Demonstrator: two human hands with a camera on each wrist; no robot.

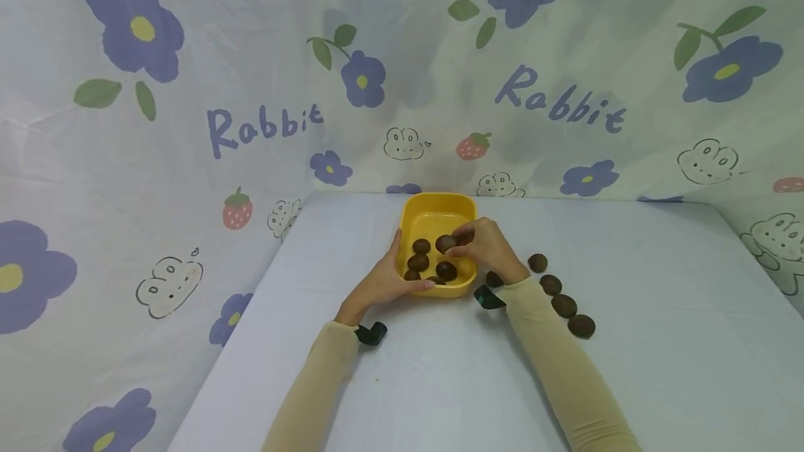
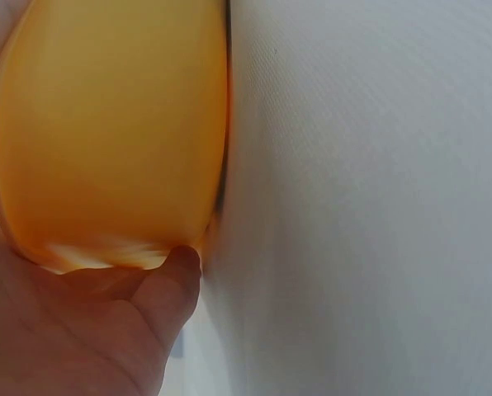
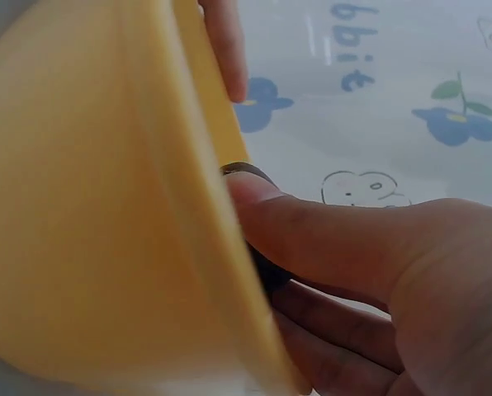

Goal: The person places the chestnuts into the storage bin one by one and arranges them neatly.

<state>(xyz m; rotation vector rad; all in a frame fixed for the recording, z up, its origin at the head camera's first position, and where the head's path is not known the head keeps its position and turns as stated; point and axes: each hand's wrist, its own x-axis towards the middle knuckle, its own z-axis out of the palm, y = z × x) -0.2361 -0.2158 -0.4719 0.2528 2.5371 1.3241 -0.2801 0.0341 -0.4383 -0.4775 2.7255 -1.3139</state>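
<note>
A yellow plastic container (image 1: 440, 223) stands on the white table, with several brown chestnuts (image 1: 447, 270) lying in its near half. My left hand (image 1: 380, 281) grips its near left corner, thumb along the near rim and fingers by the left side. In the left wrist view this hand (image 2: 81, 330) lies against the container's wall (image 2: 114, 124). Over the right rim, my right hand (image 1: 491, 251) pinches one chestnut (image 1: 446, 243) between thumb and fingers. The right wrist view shows that chestnut (image 3: 271, 268) partly hidden behind the container's rim (image 3: 196, 181) and the thumb.
Several more chestnuts (image 1: 564, 306) lie in a slanting row on the table right of my right forearm. Another chestnut (image 1: 493, 279) sits by the right wrist, partly covered. A printed cloth (image 1: 402, 33) hangs behind and beside the white tabletop (image 1: 666, 340).
</note>
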